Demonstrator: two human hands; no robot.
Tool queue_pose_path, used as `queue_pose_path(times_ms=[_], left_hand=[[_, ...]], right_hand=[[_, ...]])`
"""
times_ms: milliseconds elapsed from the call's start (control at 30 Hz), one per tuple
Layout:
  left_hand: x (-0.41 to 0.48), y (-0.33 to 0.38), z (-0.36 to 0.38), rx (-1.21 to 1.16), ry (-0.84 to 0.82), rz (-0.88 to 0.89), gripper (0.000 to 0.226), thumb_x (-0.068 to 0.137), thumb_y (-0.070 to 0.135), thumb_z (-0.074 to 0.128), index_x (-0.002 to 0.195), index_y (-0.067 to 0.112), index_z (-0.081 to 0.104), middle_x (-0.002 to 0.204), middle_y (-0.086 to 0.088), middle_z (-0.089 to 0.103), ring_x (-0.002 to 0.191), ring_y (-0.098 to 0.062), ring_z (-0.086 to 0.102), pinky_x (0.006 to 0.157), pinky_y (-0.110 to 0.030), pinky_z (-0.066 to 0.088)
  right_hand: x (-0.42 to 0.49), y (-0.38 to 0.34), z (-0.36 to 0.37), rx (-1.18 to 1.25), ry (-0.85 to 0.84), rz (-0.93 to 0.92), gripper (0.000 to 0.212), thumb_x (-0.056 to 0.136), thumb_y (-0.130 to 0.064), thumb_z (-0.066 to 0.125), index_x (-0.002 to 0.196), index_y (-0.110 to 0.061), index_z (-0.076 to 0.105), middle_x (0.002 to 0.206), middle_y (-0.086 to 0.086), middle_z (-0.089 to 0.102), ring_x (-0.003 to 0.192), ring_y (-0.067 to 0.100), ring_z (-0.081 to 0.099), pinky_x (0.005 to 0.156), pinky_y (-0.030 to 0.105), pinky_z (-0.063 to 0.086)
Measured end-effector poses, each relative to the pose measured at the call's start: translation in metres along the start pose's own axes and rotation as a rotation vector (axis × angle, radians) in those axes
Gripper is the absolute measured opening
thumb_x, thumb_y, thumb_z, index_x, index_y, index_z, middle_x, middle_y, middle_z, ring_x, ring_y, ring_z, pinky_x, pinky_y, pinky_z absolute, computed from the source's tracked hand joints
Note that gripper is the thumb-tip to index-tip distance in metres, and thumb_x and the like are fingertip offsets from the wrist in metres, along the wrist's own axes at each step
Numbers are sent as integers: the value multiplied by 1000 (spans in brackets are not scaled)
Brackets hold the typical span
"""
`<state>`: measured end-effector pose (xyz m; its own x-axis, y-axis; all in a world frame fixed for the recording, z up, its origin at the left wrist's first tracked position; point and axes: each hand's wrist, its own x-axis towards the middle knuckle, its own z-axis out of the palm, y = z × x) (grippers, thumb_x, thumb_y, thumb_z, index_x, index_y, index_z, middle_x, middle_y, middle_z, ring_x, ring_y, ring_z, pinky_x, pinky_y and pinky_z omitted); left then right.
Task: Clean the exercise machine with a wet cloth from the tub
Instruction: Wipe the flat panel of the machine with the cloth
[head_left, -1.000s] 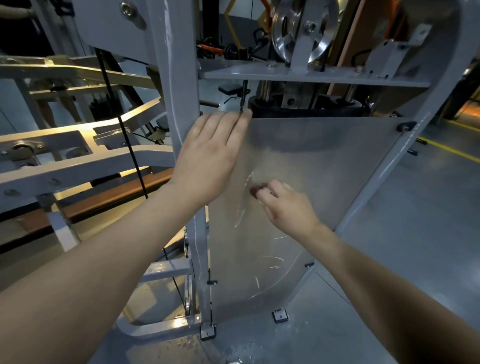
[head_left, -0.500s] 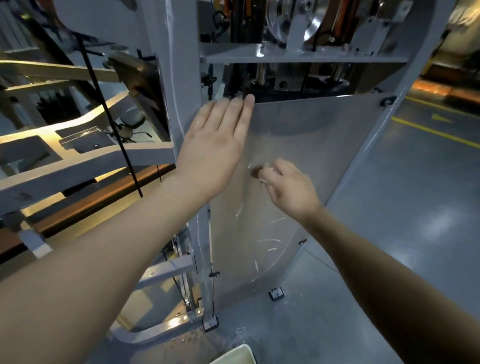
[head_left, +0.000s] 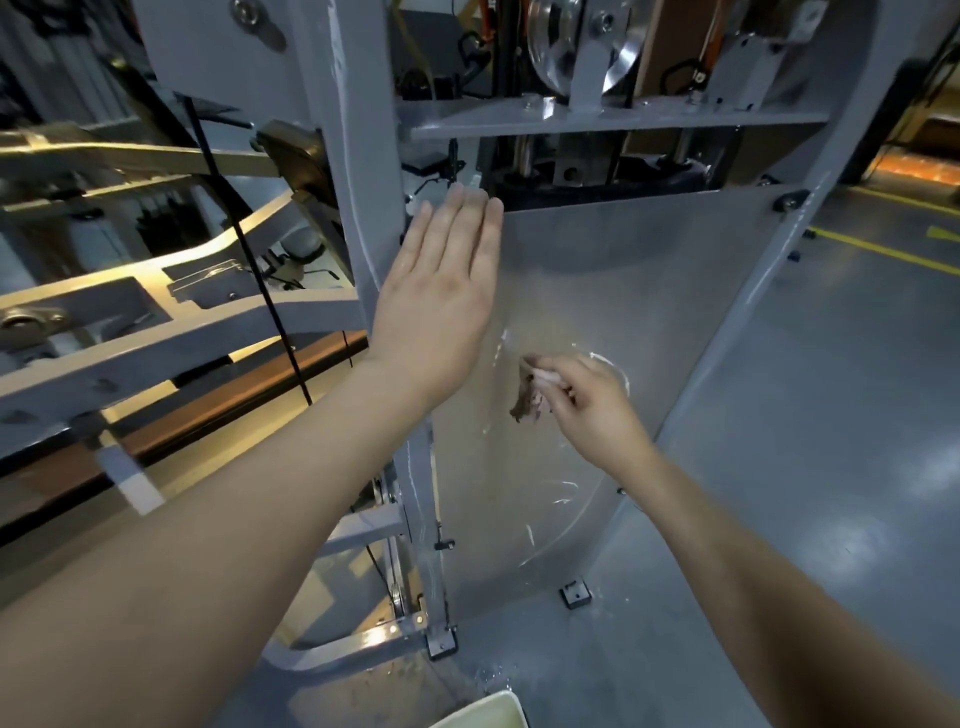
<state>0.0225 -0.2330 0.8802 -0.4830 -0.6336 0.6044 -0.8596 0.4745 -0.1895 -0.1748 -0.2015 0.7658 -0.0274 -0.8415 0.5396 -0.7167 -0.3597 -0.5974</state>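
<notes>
Step in hand: wiping. Right hand (head_left: 587, 410) grip closed, fingers pinching small brown wet cloth (head_left: 527, 397) against grey metal side panel (head_left: 623, 291), mid-height. Left hand (head_left: 441, 296) flat, fingers straight, braced at the panel's upper left, holding nothing. Next move, judged: sweep the cloth over the streaked lower area. Pale plastic tub (head_left: 488, 709) sits on the floor below.

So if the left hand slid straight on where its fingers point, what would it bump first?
Probably the flat grey metal crossbar above the shiny grey panel; the left hand points up past the panel's top edge, though depth is unclear.
</notes>
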Motion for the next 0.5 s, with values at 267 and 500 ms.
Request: queue_pose_path(times_ms=[267, 500], left_hand=[[-112, 71, 26, -714, -179, -368, 24, 93, 8, 57, 116, 16, 61, 114, 3, 57, 111, -15, 50, 95, -33, 46], [-129, 115, 36, -1153, -466, -626, 14, 99, 17, 65, 110, 24, 63, 97, 24, 66, 87, 21, 59, 77, 2, 39]], right_hand=[[-75, 17, -38, 507, -177, 433, 24, 102, -15, 63, 100, -39, 57, 88, -8, 73, 74, 19, 70, 72, 44, 61], [-106, 9, -38, 777, -204, 663, 8, 103, -14, 60, 107, -13, 67, 97, 11, 74, 84, 26, 71, 73, 40, 58]])
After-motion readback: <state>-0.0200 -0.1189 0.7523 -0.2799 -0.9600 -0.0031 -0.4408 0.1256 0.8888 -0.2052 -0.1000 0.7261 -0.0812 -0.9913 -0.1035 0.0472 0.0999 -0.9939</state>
